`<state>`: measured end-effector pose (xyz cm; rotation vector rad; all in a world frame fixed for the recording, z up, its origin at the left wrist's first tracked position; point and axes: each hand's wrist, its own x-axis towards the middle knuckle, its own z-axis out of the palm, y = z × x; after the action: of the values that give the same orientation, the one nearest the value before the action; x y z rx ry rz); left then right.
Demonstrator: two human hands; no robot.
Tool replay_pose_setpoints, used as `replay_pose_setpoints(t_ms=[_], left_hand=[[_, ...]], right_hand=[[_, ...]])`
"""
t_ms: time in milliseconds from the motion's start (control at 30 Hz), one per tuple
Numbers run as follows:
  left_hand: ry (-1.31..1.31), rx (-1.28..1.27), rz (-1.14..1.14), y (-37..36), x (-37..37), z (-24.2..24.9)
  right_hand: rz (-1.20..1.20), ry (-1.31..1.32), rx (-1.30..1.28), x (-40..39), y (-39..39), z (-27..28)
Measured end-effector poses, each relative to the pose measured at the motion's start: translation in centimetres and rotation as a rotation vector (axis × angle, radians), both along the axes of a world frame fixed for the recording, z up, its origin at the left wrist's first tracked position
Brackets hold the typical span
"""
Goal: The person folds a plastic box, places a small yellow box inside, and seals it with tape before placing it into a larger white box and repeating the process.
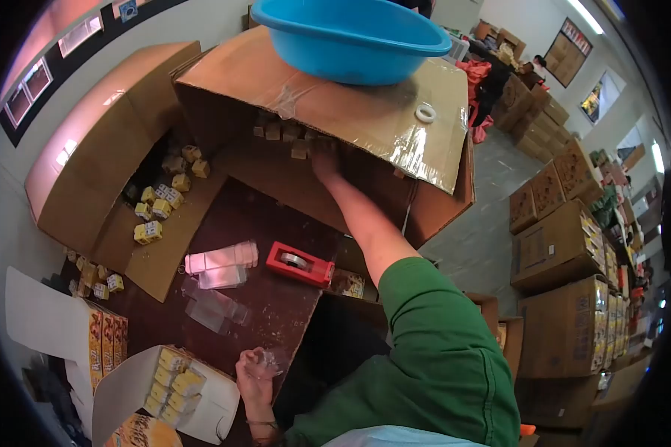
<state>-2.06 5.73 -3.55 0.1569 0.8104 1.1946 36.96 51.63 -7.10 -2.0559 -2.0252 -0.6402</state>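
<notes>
My left hand (254,386) is low in view, its fingers closed on a clear plastic bag (271,363). With the green-sleeved arm stretched forward, my right hand (323,160) is inside a large cardboard box (238,145), under its top flap. Small cube-shaped boxes (299,150) lie right beside that hand; shadow hides its fingers. Flat clear plastic bags (215,309) and a pinkish, shiny stack of plastic bags (222,262) lie on the dark red table (231,205). A red tape dispenser (300,264) stands to their right.
A blue basin (350,37) and a tape roll (425,113) rest on the large box. Yellow-white small boxes (159,205) spill from a carton at left. An open white carton (216,406) holds several packs (173,387). Stacked cartons (559,328) line the right side.
</notes>
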Motion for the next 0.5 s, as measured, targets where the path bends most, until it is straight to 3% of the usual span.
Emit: replay_pose_setpoints(t_ms=[100, 200, 267, 333, 500], left_hand=[[0.019, 0.053, 0.007, 0.2, 0.1, 0.5], [0.024, 0.121, 0.0, 0.6, -0.2, 1.6], [0.022, 0.177, -0.099, 1.0, -0.1, 2.9], [-0.066, 0.184, -0.167, 1.4, 1.2, 5.6], [-0.064, 0.395, -0.262, 1.7, 2.7, 6.5]], right_hand=[[-0.101, 0.192, 0.058, -0.6, 0.6, 0.5], [0.39, 1.342, -0.18, -4.7, -5.6, 7.4], [0.877, 2.068, -0.783, -8.4, -14.6, 12.6], [1.008, 1.858, -0.962, -11.7, -21.7, 15.2], [0.949, 1.936, -1.296, -15.8, -32.0, 15.6]])
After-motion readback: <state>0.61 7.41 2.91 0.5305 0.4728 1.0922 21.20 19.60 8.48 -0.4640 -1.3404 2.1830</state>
